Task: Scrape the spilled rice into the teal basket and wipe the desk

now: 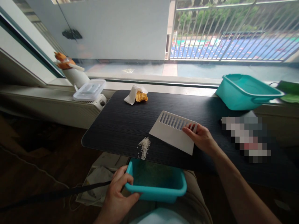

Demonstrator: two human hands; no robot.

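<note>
My left hand (pixel 122 189) is closed on the left rim of a teal plastic bin (pixel 161 189), held below the table's front edge over my lap. Part of its inside shows and looks dim. In my right hand (pixel 202 135) is a flat white plastic scraper (pixel 171 137) with a row of slots along its far side; my fingers grip its right end. The scraper is tilted above the dark table (pixel 107 124). To its left, a small pile of white grains (pixel 144 144), like rice, lies by the front edge, some of them scattered.
A crumpled white tissue (pixel 132 95) and an orange-yellow piece (pixel 141 96) lie at the table's back. Another teal bin (pixel 249 93) stands at the back right, near a blurred patch (pixel 247 140). A clear plastic box (pixel 90 90) rests on the heater (pixel 58 99) at left.
</note>
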